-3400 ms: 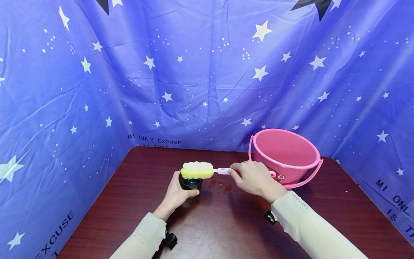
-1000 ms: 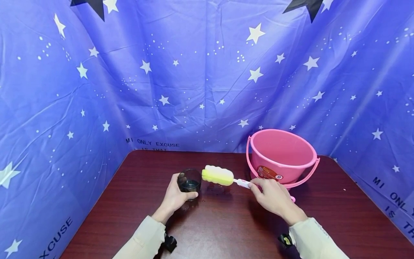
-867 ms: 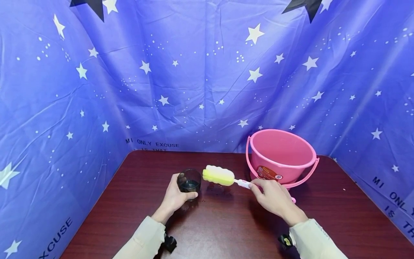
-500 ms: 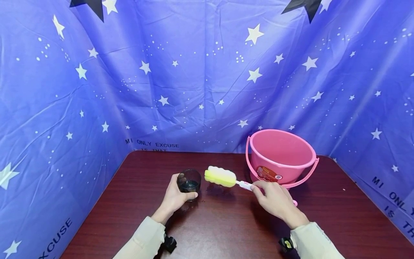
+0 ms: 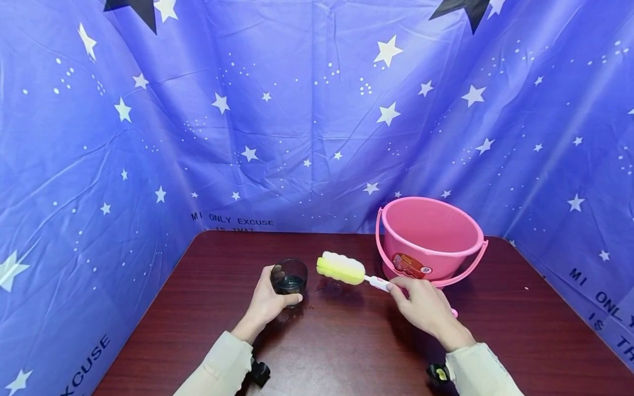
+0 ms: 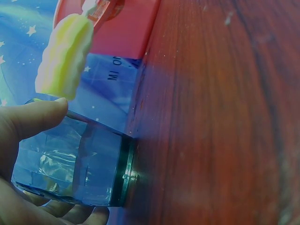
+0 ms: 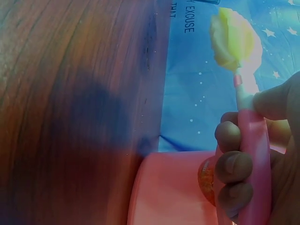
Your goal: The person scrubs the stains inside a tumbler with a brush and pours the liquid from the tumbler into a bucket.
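Observation:
My left hand [image 5: 267,300] grips a dark see-through glass [image 5: 290,278], thumb on the near side and fingers round the far side. In the left wrist view the base of the glass [image 6: 123,171] is at or close to the tabletop; whether it touches I cannot tell. With my right hand [image 5: 428,308] I hold a sponge bottle brush by its pink and white handle [image 7: 255,164], fingers curled round it. The yellow and white sponge head [image 5: 342,268] hangs above the table, to the right of the glass and apart from it.
A pink bucket [image 5: 431,231] with its handle lowered stands at the back right, just behind my right hand. Water drops lie on the dark red wooden table [image 5: 317,352] under the sponge. A blue star-patterned cloth [image 5: 317,137] encloses the back and sides.
Earlier the sponge head was over the glass's mouth; it has since moved right, clear of the glass, and drifts slightly further right in the last second. My left hand and the glass stay nearly still.

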A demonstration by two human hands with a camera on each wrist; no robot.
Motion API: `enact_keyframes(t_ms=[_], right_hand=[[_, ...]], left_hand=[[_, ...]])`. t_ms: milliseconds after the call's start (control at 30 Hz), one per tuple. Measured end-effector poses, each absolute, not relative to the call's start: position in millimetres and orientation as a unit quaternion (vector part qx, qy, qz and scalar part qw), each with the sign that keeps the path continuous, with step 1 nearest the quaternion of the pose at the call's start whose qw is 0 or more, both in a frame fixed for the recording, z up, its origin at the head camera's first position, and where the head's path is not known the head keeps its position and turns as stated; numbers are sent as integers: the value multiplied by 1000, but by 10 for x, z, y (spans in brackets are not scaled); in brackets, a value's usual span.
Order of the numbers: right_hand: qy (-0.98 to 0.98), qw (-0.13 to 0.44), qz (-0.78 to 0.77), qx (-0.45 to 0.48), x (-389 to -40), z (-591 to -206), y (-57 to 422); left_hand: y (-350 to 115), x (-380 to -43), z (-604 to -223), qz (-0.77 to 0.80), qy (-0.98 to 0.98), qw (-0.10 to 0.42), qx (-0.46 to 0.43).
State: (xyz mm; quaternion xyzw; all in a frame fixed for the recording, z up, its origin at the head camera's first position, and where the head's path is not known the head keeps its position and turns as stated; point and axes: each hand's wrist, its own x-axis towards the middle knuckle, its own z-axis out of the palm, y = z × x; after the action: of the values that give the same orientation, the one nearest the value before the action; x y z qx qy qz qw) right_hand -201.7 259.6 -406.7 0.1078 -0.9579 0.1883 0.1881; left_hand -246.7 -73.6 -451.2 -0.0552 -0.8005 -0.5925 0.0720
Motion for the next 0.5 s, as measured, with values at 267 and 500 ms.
enact_keyframes(t_ms=[267, 500], right_hand=[[-960, 180, 187, 109, -2004, -4110, 2602], [-960, 179, 186, 105, -1998, -4139, 2605]], left_hand=[[-736, -2470, -4503, -593, -800, 73, -54], [-738, -2472, -4509, -591, -802, 75, -53]])
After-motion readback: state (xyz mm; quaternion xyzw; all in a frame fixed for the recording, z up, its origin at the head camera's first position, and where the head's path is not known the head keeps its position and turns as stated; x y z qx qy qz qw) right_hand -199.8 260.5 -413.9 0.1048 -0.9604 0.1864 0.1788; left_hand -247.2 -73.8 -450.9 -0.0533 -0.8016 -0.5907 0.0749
